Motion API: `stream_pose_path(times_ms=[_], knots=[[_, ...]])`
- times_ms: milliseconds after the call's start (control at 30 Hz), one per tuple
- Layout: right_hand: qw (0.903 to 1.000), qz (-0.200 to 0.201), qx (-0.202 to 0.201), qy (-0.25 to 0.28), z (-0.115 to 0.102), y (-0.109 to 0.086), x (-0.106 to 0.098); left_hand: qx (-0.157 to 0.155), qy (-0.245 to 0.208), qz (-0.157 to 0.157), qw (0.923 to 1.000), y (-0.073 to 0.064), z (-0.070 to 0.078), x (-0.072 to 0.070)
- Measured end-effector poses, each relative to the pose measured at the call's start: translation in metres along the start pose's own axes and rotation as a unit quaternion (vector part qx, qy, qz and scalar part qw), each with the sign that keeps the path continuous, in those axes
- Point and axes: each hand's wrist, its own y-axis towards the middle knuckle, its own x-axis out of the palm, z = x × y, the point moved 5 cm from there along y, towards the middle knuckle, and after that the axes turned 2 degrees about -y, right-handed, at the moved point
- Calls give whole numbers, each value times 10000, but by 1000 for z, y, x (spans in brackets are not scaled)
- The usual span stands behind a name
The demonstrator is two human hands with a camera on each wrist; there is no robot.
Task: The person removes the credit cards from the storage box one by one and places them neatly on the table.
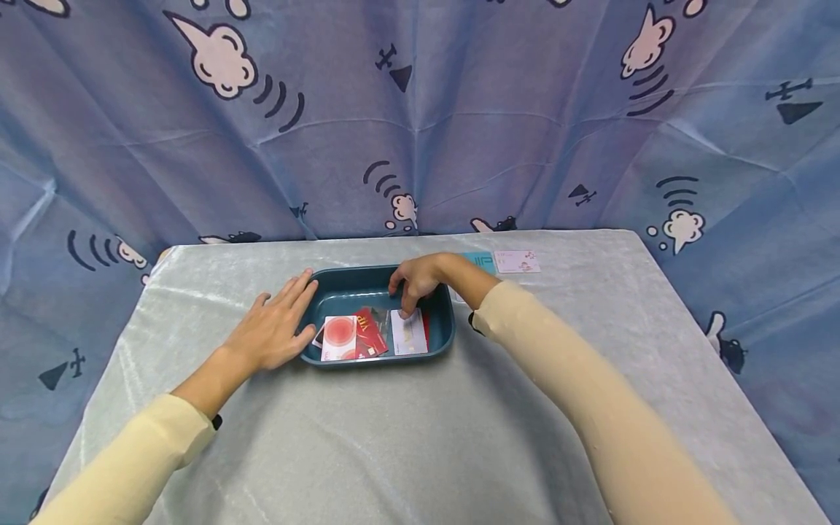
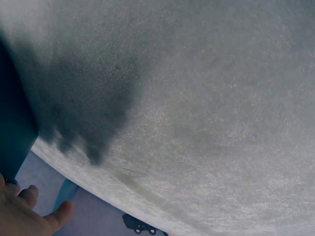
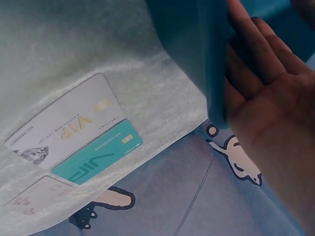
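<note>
A dark teal tray (image 1: pixel 377 362) stands on the cloth-covered table. My left hand (image 1: pixel 272 332) lies against its left end, fingers extended along the rim. Reaching over the right end, my right hand (image 1: pixel 420 281) has its fingers down inside, one fingertip touching a white card (image 1: pixel 410 339). In the right wrist view its fingers look fairly straight, and their tips are hidden by the tray wall. Left of the white card lie a red VIP card (image 1: pixel 371 334) and a white card with a red circle (image 1: pixel 339 337), overlapping. A red edge shows beneath the white card.
Beyond the tray's right end, a white VIP card (image 3: pixel 74 120), a teal VIP card (image 3: pixel 101 158) and a pale pink card (image 1: pixel 517 262) lie in a row on the pale tablecloth (image 1: pixel 394 437). A blue patterned curtain (image 1: pixel 459 131) hangs behind the table.
</note>
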Motion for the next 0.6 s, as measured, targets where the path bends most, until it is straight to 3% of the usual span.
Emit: stream_pose_path(times_ms=[600], knots=[[10000,-15,-46,6,1,2,8,88,-26,156,9998,-2,3,-2]])
